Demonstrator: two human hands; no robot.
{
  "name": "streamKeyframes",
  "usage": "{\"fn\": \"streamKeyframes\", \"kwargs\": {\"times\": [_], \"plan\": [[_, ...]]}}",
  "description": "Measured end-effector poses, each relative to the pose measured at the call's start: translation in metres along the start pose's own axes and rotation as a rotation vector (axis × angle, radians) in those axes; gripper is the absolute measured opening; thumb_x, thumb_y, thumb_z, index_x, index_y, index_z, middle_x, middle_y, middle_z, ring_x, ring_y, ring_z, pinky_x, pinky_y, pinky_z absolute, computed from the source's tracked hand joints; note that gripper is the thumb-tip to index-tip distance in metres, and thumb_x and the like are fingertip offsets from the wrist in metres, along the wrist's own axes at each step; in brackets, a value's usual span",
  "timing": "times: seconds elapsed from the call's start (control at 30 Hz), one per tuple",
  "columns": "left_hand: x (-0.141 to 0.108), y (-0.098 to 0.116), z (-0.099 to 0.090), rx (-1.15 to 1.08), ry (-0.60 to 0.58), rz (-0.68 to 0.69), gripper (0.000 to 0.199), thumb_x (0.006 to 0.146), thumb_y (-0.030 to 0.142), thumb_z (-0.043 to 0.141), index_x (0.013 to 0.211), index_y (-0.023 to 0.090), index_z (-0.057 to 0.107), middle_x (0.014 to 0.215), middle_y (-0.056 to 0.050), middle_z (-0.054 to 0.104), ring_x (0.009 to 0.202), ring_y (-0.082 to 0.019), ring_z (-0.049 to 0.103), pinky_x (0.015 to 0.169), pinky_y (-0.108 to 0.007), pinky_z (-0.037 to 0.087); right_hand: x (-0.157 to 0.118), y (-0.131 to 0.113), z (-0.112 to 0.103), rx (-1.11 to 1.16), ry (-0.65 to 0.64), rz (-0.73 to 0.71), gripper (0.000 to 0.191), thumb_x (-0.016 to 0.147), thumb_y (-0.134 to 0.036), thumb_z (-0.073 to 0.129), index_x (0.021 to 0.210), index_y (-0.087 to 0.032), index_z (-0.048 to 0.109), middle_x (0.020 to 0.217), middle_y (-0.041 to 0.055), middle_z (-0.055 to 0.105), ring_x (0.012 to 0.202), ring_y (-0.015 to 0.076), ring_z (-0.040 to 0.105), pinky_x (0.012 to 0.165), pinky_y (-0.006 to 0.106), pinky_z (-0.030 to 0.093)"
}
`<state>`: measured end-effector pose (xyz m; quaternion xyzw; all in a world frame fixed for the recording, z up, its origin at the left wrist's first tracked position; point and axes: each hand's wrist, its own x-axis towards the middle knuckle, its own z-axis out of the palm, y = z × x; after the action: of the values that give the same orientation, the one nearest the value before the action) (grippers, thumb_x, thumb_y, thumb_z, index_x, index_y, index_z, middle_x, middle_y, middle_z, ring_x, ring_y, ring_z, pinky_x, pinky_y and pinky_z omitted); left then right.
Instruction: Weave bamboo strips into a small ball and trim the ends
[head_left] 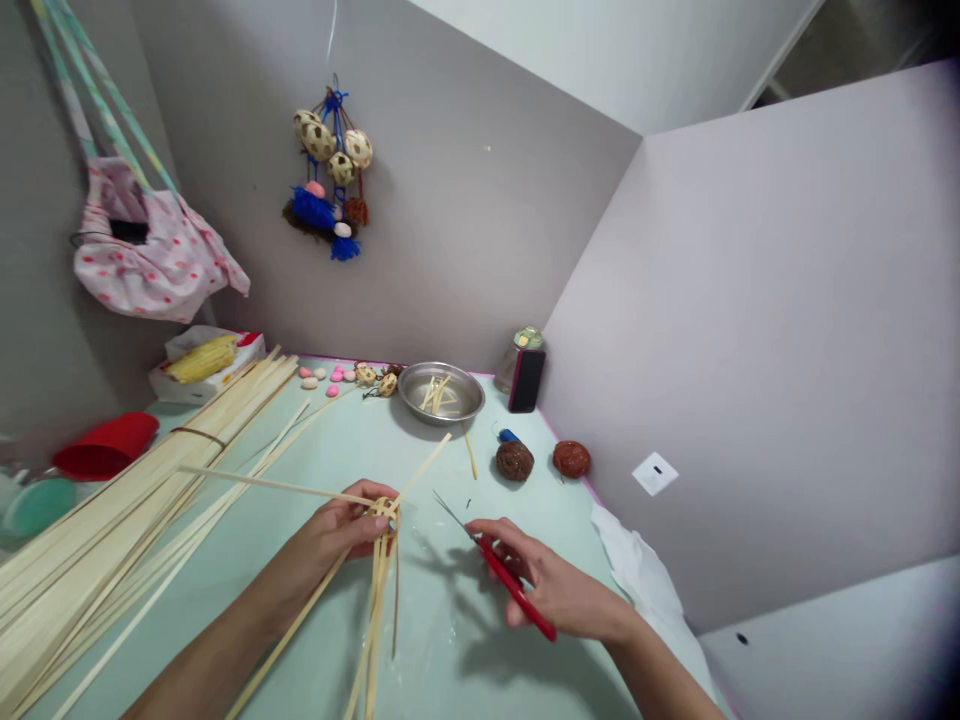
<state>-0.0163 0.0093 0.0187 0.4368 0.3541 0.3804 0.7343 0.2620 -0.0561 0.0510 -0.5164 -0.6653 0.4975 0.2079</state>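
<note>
In my left hand (346, 530) I grip a small woven ball (383, 512) of pale bamboo strips. Long loose strip ends stick out of it to the left, up to the right and down toward me. My right hand (541, 585) is closed on a pair of red-handled scissors (517, 588). Their thin metal blades point up and left, a short way to the right of the ball and not touching it. A tiny dark scrap lies on the table near the blade tips.
A bundle of pale strips (135, 530) fills the left side. Behind my hands stand a metal bowl (441, 412) with cut pieces and a phone (527, 380) against a jar. Brown yarn (514, 461) and reddish yarn (571, 459) lie at right. Finished woven balls (319, 140) hang on the wall.
</note>
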Motion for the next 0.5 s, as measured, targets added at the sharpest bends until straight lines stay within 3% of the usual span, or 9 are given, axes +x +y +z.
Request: {"fn": "streamKeyframes", "kwargs": {"times": [0.13,0.27,0.33,0.5], "plan": [[0.000,-0.009,0.003,0.033,-0.057,-0.025,0.026,0.072,0.034,0.079,0.094,0.022,0.070,0.081,-0.001,0.068,0.077,-0.021,0.063,0.073,-0.031,0.049,0.008,-0.006,0.007,0.168,-0.027,-0.057,0.068,0.070,-0.053,0.078,0.129,-0.028,0.056,0.115,0.0072,0.057,0.096,0.0230,0.057,0.078,0.032,0.048],[0.000,-0.017,0.009,0.058,-0.142,-0.061,0.025,0.072,0.032,0.079,0.093,0.020,0.069,0.079,-0.002,0.068,0.075,-0.020,0.062,0.069,-0.029,0.047,0.017,-0.007,0.019,0.292,0.018,-0.071,0.061,0.079,-0.063,0.067,0.124,-0.022,0.059,0.082,0.0018,0.059,0.066,0.0137,0.051,0.058,0.024,0.040],[0.001,-0.019,0.010,0.062,-0.147,-0.066,0.025,0.074,0.033,0.078,0.094,0.020,0.069,0.081,-0.002,0.069,0.077,-0.020,0.062,0.070,-0.029,0.048,0.021,-0.005,0.024,0.322,0.040,-0.041,0.056,0.083,-0.062,0.062,0.119,-0.019,0.061,0.070,-0.0006,0.055,0.058,0.0116,0.047,0.051,0.022,0.034],[0.002,-0.018,0.005,0.089,-0.130,-0.046,0.023,0.077,0.032,0.076,0.095,0.020,0.068,0.084,-0.004,0.070,0.080,-0.020,0.063,0.075,-0.031,0.048,0.025,0.003,0.027,0.219,0.150,0.072,0.048,0.085,-0.056,0.062,0.112,-0.016,0.064,0.062,-0.0055,0.045,0.047,0.0095,0.043,0.046,0.023,0.033]]}}
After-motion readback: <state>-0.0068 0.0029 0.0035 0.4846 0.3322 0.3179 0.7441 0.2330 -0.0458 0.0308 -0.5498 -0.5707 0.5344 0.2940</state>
